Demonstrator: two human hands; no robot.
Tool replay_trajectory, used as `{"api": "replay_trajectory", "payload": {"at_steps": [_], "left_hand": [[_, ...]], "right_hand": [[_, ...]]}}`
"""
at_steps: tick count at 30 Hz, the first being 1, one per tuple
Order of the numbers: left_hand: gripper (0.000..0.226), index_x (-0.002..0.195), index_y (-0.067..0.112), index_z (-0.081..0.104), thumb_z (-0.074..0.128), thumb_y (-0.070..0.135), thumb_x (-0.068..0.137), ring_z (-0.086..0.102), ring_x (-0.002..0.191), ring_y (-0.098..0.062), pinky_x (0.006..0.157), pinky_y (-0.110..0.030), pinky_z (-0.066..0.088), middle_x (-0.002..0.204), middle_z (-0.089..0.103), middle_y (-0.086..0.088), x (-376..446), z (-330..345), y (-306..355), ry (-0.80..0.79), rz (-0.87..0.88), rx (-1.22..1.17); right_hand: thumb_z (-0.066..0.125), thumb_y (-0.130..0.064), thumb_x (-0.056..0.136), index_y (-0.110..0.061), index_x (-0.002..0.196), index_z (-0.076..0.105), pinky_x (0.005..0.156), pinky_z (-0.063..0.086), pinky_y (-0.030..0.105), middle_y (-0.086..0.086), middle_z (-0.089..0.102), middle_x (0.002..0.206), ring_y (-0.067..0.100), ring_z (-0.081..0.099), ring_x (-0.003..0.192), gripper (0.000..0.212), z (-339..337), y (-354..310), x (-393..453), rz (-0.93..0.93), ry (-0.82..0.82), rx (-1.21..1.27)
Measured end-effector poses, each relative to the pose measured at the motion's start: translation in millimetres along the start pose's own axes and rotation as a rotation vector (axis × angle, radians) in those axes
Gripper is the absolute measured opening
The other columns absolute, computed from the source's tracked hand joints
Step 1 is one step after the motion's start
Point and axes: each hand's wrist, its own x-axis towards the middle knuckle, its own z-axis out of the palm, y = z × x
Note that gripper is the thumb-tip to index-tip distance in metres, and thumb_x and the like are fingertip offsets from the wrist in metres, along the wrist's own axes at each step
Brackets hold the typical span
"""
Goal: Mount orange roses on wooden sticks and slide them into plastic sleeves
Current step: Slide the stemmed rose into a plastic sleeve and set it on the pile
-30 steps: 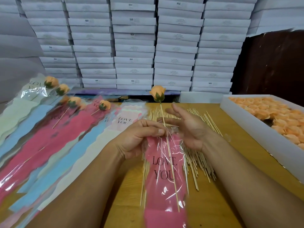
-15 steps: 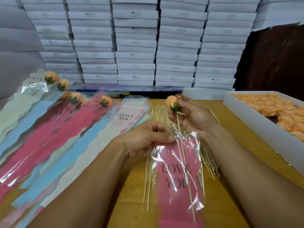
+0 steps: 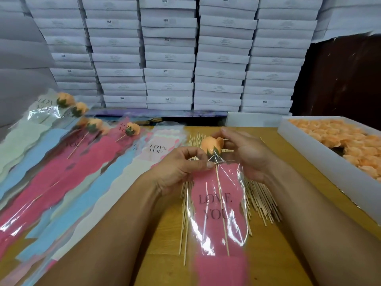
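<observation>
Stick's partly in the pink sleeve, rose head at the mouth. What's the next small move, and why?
Probably push the rose a little further down. Its stick already runs inside the pink sleeve, but the bloom sits above the opening, which the left hand pinches open while the right hand holds the bloom.

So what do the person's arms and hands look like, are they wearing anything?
Both hands are bare: no gloves, rings, watch or wristbands show on the left hand or the right hand. Both forearms are bare too, with no sleeves in view.
</observation>
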Motion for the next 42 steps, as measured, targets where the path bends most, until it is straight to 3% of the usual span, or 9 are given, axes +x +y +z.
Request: {"api": "replay_trajectory", "payload": {"at_steps": [10, 14, 18, 23, 26, 30, 35, 39, 42], "left_hand": [[0.025, 0.075, 0.013, 0.065, 0.086, 0.021, 0.065, 0.062, 0.079, -0.024, 0.074, -0.037, 0.05, 0.088, 0.066, -0.011, -1.6, 0.7, 4.4, 0.072, 0.041, -0.033], [0.044, 0.103, -0.009, 0.06, 0.08, 0.015, 0.072, 0.062, 0.084, -0.026, 0.084, -0.042, 0.05, 0.09, 0.07, -0.011, -2.6, 3.0, 5.1, 0.077, 0.027, -0.082], [0.046, 0.112, -0.014, 0.056, 0.072, 0.01, 0.076, 0.067, 0.075, -0.023, 0.067, -0.03, 0.057, 0.096, 0.071, -0.016, -6.8, 7.6, 7.0, 0.092, 0.024, -0.154], [0.011, 0.088, 0.0, 0.059, 0.068, 0.002, 0.081, 0.062, 0.081, -0.027, 0.073, -0.033, 0.055, 0.098, 0.067, -0.019, -6.2, 8.7, 5.5, 0.138, 0.035, -0.119], [0.015, 0.075, 0.007, 0.057, 0.068, 0.0, 0.08, 0.064, 0.069, -0.02, 0.064, -0.029, 0.056, 0.094, 0.07, -0.015, -5.4, 6.6, 6.3, 0.165, 0.041, -0.128], [0.031, 0.062, 0.013, 0.06, 0.064, -0.005, 0.087, 0.058, 0.061, -0.017, 0.057, -0.027, 0.052, 0.101, 0.064, -0.02, -3.3, 3.2, 7.0, 0.276, 0.079, -0.115], [0.033, 0.059, 0.015, 0.056, 0.069, -0.002, 0.085, 0.055, 0.057, -0.018, 0.052, -0.027, 0.047, 0.099, 0.06, -0.023, -0.4, -6.9, 14.4, 0.482, 0.144, -0.165], [0.031, 0.066, 0.013, 0.053, 0.069, -0.004, 0.085, 0.05, 0.051, -0.018, 0.052, -0.028, 0.043, 0.068, 0.059, -0.011, 2.6, -15.6, 16.9, 0.67, 0.199, -0.089], [0.025, 0.072, 0.012, 0.054, 0.067, -0.005, 0.084, 0.051, 0.054, -0.022, 0.058, -0.035, 0.043, 0.063, 0.054, -0.006, 6.7, -19.8, 23.1, 0.786, 0.22, -0.038]], "right_hand": [[0.053, -0.06, 0.097, -0.015, 0.09, 0.072, 0.065, 0.044, 0.037, 0.005, 0.07, 0.075, 0.018, 0.062, 0.064, 0.049, 1.4, -0.6, -2.7, 0.057, 0.004, -0.127], [0.054, -0.065, 0.093, -0.017, 0.076, 0.07, 0.057, 0.043, 0.032, 0.001, 0.066, 0.069, 0.015, 0.06, 0.062, 0.054, 5.7, 0.3, -4.6, 0.099, 0.01, -0.179], [0.048, -0.071, 0.093, -0.017, 0.066, 0.071, 0.063, 0.051, 0.034, 0.001, 0.068, 0.069, 0.017, 0.061, 0.072, 0.065, 11.6, 2.1, -6.5, 0.158, -0.034, -0.207], [0.046, -0.069, 0.095, -0.022, 0.067, 0.076, 0.054, 0.052, 0.031, 0.003, 0.07, 0.07, 0.013, 0.064, 0.063, 0.063, 13.1, 4.0, -6.8, 0.147, 0.012, -0.21], [0.048, -0.065, 0.097, -0.015, 0.058, 0.074, 0.054, 0.052, 0.031, 0.004, 0.073, 0.071, 0.013, 0.065, 0.065, 0.068, 10.2, 6.7, -3.9, 0.147, 0.012, -0.214], [0.054, -0.058, 0.096, -0.014, 0.086, 0.08, 0.059, 0.056, 0.034, 0.008, 0.077, 0.097, 0.02, 0.069, 0.08, 0.052, 8.3, 9.8, -2.6, 0.132, -0.031, -0.158], [0.065, -0.061, 0.083, -0.005, 0.109, 0.068, 0.047, 0.052, 0.029, 0.007, 0.074, 0.08, 0.023, 0.071, 0.068, 0.062, -1.2, 5.6, -7.3, 0.214, -0.187, -0.165], [0.078, -0.056, 0.072, -0.013, 0.08, 0.079, 0.037, 0.042, 0.019, 0.005, 0.071, 0.069, 0.017, 0.065, 0.057, 0.043, -0.9, 3.7, -16.7, 0.367, -0.524, -0.315], [0.088, -0.034, 0.068, -0.005, 0.081, 0.074, 0.034, 0.039, 0.018, 0.009, 0.069, 0.073, 0.012, 0.056, 0.048, 0.035, 5.9, 9.6, -13.4, 0.415, -0.511, -0.252]]}}
